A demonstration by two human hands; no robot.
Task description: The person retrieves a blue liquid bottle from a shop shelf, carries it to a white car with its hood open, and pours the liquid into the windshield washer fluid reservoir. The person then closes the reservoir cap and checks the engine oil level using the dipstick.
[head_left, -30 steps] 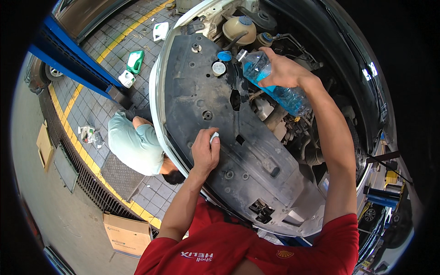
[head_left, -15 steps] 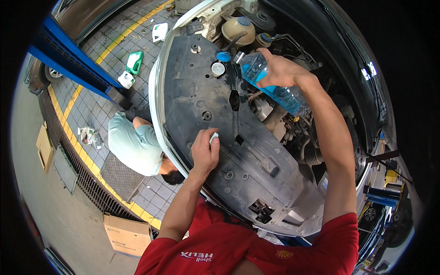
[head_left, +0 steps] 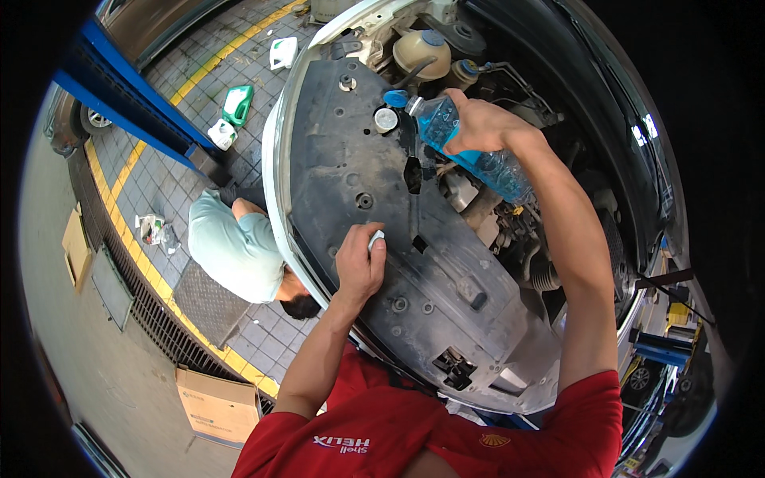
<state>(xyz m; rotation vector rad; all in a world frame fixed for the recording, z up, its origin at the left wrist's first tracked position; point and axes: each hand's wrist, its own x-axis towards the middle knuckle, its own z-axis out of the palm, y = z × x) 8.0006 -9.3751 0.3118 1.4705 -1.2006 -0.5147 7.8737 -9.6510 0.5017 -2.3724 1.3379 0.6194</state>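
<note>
My right hand [head_left: 488,126] grips a clear plastic bottle [head_left: 504,177] part-filled with blue liquid. The bottle lies tilted over the engine bay, its neck toward the left, close beside an open blue filler cap [head_left: 395,98]. Whether its mouth touches the filler opening, I cannot tell. Below the neck, a round whitish cap [head_left: 386,120] sits on the black plastic cover [head_left: 343,159]. My left hand [head_left: 358,261] is closed over that cover, pinching a small white bottle cap [head_left: 376,237] between thumb and fingers.
A cream coolant tank [head_left: 421,56] stands at the far side of the bay. Left of the car, a person in a pale shirt [head_left: 231,247] bends low by the bumper. Green jug [head_left: 237,105], blue lift post [head_left: 131,95] and cardboard box [head_left: 217,405] are on that side.
The bottle's neck has come slightly down and nearer to the blue filler cap. My left hand keeps its place, still pinching the white cap. The view has shifted a little.
</note>
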